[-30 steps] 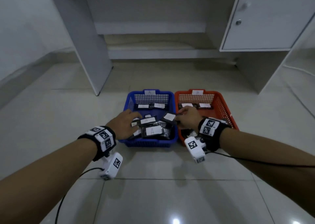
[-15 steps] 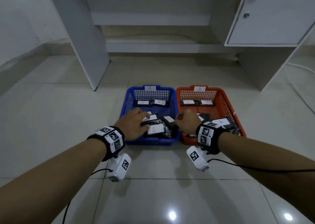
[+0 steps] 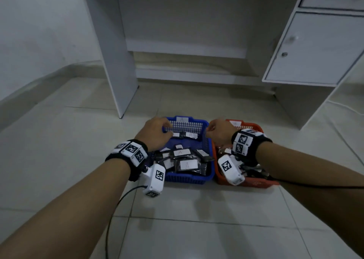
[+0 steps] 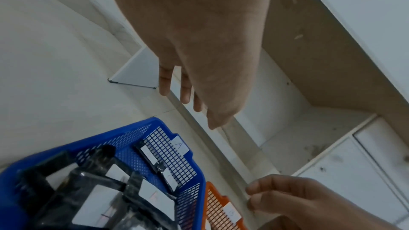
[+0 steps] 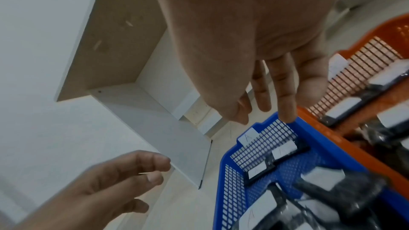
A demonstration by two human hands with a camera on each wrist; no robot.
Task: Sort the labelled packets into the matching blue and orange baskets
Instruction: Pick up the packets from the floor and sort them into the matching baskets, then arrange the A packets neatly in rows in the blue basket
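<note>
The packets (image 3: 186, 165) are flat black plastic bags with white paper labels, piled in the blue basket (image 3: 206, 177); more lie in the orange basket (image 3: 256, 182) beside it on the tiled floor. They look light, thin and crinkly (maybe slippery), so pinching one by its edge should work best. Both baskets are hard plastic with mesh walls. The left hand (image 3: 155, 133) and right hand (image 3: 219, 132) hover above the baskets, and the fingers (image 4: 165, 83) hang loose, holding nothing.
</note>
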